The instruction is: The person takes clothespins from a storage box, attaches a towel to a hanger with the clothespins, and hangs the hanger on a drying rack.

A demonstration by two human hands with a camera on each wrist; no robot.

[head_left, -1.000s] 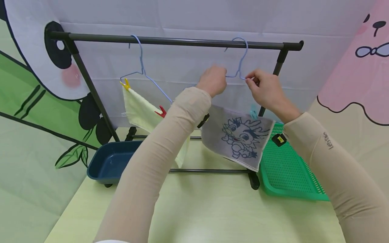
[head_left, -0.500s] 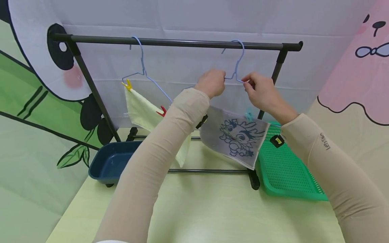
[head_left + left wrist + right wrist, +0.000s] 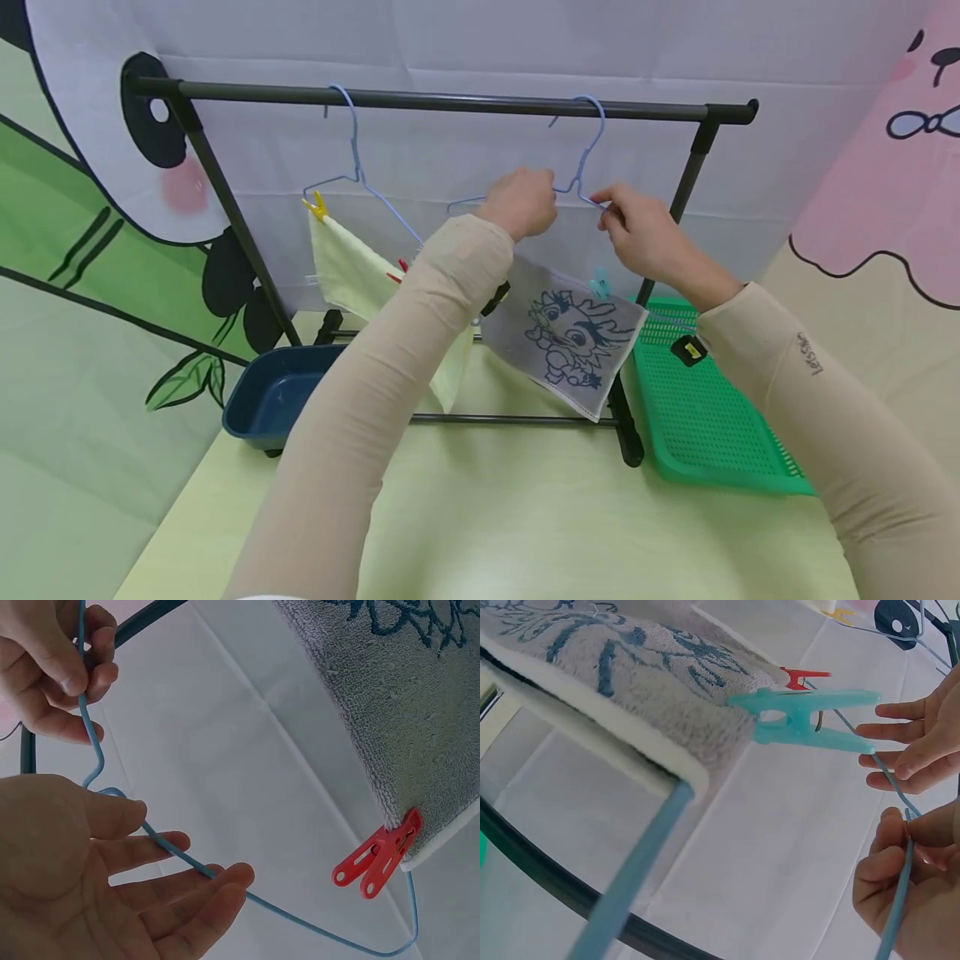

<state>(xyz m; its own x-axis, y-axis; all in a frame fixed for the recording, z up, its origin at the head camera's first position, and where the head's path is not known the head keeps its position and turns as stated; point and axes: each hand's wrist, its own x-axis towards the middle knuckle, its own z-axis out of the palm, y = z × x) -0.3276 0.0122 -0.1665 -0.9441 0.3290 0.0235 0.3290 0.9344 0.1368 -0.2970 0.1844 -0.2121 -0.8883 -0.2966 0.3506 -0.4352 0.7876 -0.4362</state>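
A blue wire hanger (image 3: 602, 127) hooks over the rack's dark top rod. From it hangs a grey towel (image 3: 540, 333) with a blue dragon drawing, held by a teal clothespin (image 3: 802, 716) and a red clothespin (image 3: 382, 851). My left hand (image 3: 523, 202) is at the hanger's left shoulder; the left wrist view shows its fingers extended along the wire, with the thumb at the neck. On the other side of the neck, my right hand (image 3: 647, 233) pinches the hanger's right shoulder between thumb and fingers. The towel hangs below both hands, tilted down to the right.
A second blue hanger (image 3: 355, 142) carries a pale yellow cloth (image 3: 337, 267) with a yellow clothespin (image 3: 318, 207). The black rack (image 3: 465, 103) stands on a light table (image 3: 480, 508). A dark blue basin (image 3: 262, 400) sits left; a green basket (image 3: 720, 417) is at right.
The hanger and its towel have shifted a little left along the rod, baring more of the rack's right leg. The right hand has gone slightly left with them; its pinch continues.
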